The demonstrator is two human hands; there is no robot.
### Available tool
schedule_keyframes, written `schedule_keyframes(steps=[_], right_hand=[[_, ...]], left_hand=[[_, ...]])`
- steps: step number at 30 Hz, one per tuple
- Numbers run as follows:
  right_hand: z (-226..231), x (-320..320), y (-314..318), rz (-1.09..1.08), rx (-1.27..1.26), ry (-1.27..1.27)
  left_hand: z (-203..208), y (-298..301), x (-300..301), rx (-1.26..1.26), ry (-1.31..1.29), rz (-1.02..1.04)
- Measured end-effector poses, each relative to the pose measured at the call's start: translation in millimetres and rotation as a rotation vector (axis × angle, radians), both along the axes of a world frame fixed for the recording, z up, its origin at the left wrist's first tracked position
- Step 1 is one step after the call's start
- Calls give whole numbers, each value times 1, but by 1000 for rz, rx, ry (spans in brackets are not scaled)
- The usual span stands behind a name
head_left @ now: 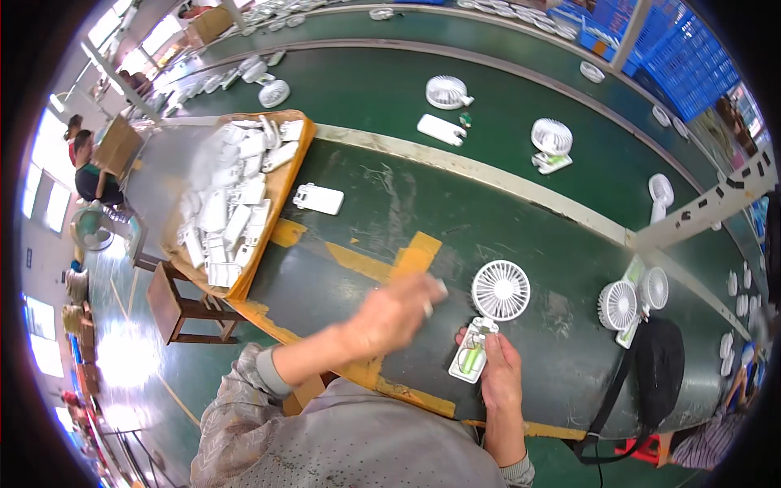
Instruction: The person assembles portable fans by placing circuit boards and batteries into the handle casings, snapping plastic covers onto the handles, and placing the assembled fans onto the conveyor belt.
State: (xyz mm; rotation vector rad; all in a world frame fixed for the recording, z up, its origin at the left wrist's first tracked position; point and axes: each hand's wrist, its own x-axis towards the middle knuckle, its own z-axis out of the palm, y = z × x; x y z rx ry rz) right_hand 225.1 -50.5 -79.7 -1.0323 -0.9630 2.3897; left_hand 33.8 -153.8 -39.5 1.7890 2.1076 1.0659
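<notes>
My right hand [502,370] grips a white handheld fan [500,291] by its handle. The handle's back is off, and a green battery [472,359] and thin wires show inside. The round fan head points away from me, above the table. To the left of the fan, my left hand [394,315] is closed and somewhat blurred by motion. A small pale thing shows at its fingertips, too unclear to name. Farther left, a white handle cover [319,199] lies alone on the green table [366,187].
A yellow-edged tray [281,199] heaped with white handle parts stands at left. Two fans [618,305] and a black bag [659,370] lie at right. Beyond a pale rail [472,175], a green conveyor [350,89] carries more fans. Blue crates [687,65] are stacked at the far right.
</notes>
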Motion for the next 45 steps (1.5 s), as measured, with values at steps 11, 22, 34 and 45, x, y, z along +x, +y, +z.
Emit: schedule_keyframes(steps=[11, 22, 34, 45], right_hand=[[4, 1, -4, 13, -2, 37], [-4, -5, -1, 16, -38, 74], [-6, -2, -4, -14, -88, 86], [8, 4, -2, 9, -202, 134]], left_hand=[[-46, -10, -132, -78, 427, 632], [-8, 10, -16, 174, -1181, 449], [5, -2, 21, -396, 131, 97], [27, 3, 57, -435, -52, 92]])
